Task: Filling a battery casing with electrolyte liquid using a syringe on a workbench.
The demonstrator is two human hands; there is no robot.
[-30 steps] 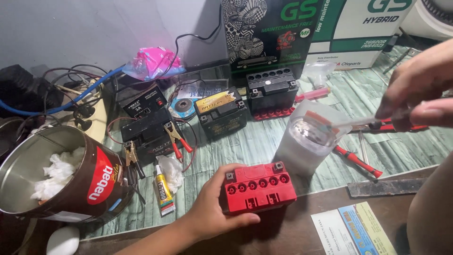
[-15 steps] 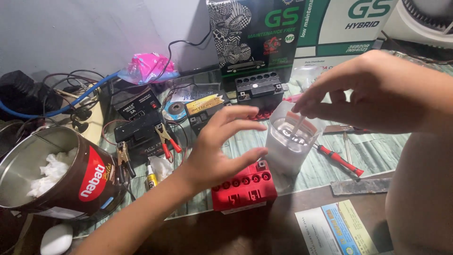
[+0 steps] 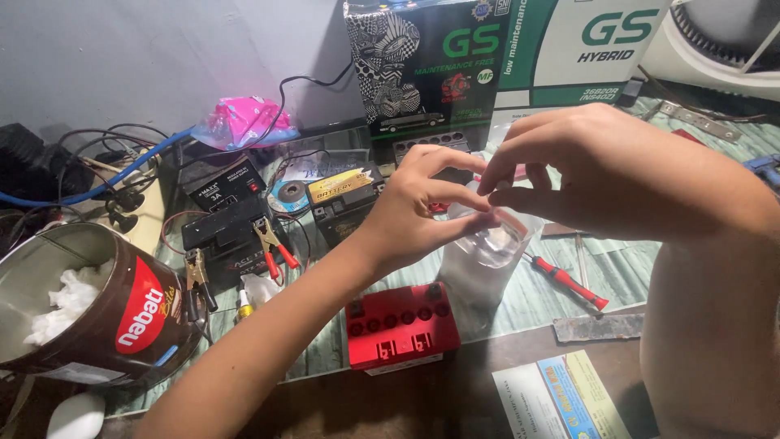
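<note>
A clear bottle (image 3: 485,264) is stood on the green mat (image 3: 528,297), just behind the red battery (image 3: 400,327). Its top is pinched by the left hand (image 3: 414,207) with thumb and fingers bent close. The right hand (image 3: 605,167) is held right over it, fingertips narrow and touching the top. A red screwdriver (image 3: 565,280) is laid beside the bottle.

A single head-mounted camera looked down and forward from above the person's own arms. It sat close over the surface (image 3: 569,293), facing the rear wall (image 3: 122,57). No second view was provided, so no overlap existed.
</note>
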